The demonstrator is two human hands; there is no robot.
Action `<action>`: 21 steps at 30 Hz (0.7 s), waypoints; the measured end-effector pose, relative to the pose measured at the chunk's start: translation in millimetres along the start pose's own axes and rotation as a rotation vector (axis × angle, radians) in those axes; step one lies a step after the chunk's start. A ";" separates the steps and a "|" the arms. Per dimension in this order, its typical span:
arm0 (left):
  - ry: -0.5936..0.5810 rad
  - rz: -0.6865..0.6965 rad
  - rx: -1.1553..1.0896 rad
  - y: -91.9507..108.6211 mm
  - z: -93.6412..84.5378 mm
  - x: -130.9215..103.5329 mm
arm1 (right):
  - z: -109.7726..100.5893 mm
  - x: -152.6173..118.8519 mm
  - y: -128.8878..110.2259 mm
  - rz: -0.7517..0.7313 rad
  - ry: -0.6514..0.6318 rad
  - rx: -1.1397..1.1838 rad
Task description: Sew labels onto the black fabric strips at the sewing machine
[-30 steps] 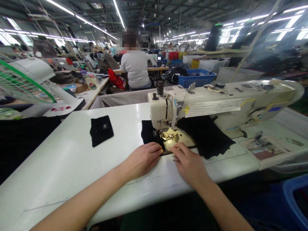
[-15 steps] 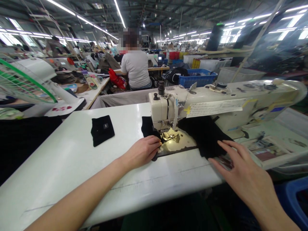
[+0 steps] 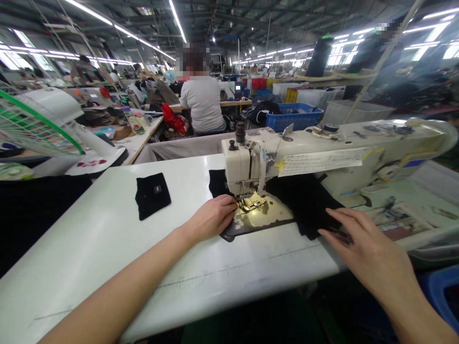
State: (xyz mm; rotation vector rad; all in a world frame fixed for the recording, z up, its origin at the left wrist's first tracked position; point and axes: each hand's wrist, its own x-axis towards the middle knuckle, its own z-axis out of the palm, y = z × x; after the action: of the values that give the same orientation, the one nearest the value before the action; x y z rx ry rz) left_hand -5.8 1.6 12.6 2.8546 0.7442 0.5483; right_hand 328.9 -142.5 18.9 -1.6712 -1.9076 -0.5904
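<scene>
Beside the presser foot point(image 3: 246, 204) of a white sewing machine point(image 3: 238, 160), my left hand point(image 3: 213, 217) has its fingers pressed together at the edge of a small black fabric piece point(image 3: 217, 183). Part of that piece is hidden behind the hand and the machine head. Right of the needle plate point(image 3: 276, 215) lies a larger black fabric point(image 3: 304, 205). My right hand point(image 3: 369, 243) is at its right edge, thumb and forefinger stretched out and apart; what is under the palm is too dark to make out. Another black fabric piece point(image 3: 153, 197) with a small label lies flat to the left.
A fan point(image 3: 39, 126) stands at the left, with dark cloth point(image 3: 39, 210) below it. Behind the machine are a blue basket point(image 3: 294, 117) and a seated person in a grey shirt point(image 3: 202, 102). A blue container point(image 3: 442, 296) sits below the tabletop point(image 3: 107, 243) at the right.
My left hand has shifted slightly left and away from me, and the small black piece under it has moved a little the same way. My right hand has slid slightly right.
</scene>
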 end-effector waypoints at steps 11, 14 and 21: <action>0.005 0.021 0.013 -4.2 1.3 1.2 | -6.6 10.2 7.3 0.047 0.191 0.042; 0.046 -0.006 0.015 -5.3 5.3 0.0 | -11.4 18.4 2.1 0.202 0.260 0.106; 0.095 -0.056 0.005 -7.6 11.6 -3.9 | -31.6 26.5 -20.9 0.125 0.338 0.080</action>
State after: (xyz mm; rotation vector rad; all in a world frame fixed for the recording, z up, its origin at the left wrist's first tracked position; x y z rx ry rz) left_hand -7.9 5.8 -1.0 2.8192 0.8390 0.6788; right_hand 309.0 -145.5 60.5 -1.5175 -1.5559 -0.6883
